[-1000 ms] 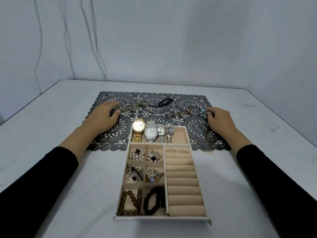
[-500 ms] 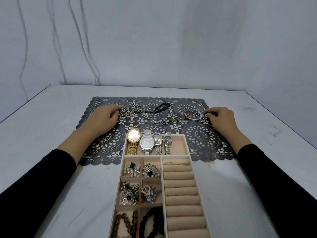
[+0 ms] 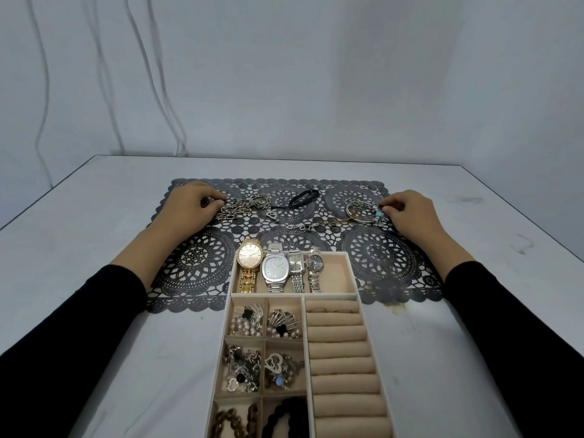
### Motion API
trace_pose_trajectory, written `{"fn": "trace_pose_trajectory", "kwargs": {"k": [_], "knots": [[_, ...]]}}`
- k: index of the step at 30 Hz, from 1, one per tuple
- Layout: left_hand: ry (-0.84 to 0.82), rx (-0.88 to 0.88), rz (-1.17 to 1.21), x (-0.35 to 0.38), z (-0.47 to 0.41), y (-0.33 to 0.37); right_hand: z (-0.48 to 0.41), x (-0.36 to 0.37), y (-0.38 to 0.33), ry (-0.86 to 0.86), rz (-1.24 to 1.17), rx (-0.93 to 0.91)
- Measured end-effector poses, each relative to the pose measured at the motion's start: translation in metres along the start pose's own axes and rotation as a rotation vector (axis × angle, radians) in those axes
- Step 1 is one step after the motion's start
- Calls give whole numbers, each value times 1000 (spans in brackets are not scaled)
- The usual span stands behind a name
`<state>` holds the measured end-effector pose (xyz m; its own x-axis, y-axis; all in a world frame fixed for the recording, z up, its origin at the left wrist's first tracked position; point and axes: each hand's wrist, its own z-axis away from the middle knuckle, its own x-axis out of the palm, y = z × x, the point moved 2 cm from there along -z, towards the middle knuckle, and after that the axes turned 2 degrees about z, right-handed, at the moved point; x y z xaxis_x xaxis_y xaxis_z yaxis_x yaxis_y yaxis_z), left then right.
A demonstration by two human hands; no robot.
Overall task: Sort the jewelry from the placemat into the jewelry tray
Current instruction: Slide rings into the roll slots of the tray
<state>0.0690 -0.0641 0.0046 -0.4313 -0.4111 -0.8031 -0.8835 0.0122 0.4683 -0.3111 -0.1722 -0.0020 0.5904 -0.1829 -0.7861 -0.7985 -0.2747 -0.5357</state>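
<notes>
Barely shifted since a second ago: left hand [image 3: 189, 210] pinching chain [image 3: 240, 206] far left on placemat [image 3: 202, 267], right hand [image 3: 410, 213] pinching bangle [image 3: 363, 212] far right. Could snag links in lacework while lifting toward jewelry tray [image 3: 351, 273].

Single view: a head-worn wide-angle camera at the near side of the white flat-topped bench [image 3: 94, 263], facing forward and downward. The beige compartmented jewelry tray [image 3: 336, 273] lies closest to the lens at bottom centre; the lower frame edge cuts off its near end. The dark grey lace-patterned placemat [image 3: 196, 273] occupies mid-frame beyond it. The left hand [image 3: 189, 210] and right hand [image 3: 410, 213] appear at mid-height, black-sleeved arms [image 3: 79, 327] entering from the lower corners. A plain pale wall [image 3: 316, 74] fills the upper part
</notes>
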Motion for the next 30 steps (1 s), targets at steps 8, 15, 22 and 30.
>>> {"fn": "trace_pose_trajectory", "kwargs": {"k": [8, 15, 22, 30], "knots": [[-9, -14, 32, 3, -2, 8, -9, 8, -3, -1, -52, -16], [36, -23, 57, 3, -5, 6, -11, 10, -7, 21, -137, -51], [56, -15, 75, 3, -5, 3, -9, 7, -7, 59, -183, -38], [115, -7, 159, -4, 5, 11, 5, -4, -14, 118, -274, 28]]}}
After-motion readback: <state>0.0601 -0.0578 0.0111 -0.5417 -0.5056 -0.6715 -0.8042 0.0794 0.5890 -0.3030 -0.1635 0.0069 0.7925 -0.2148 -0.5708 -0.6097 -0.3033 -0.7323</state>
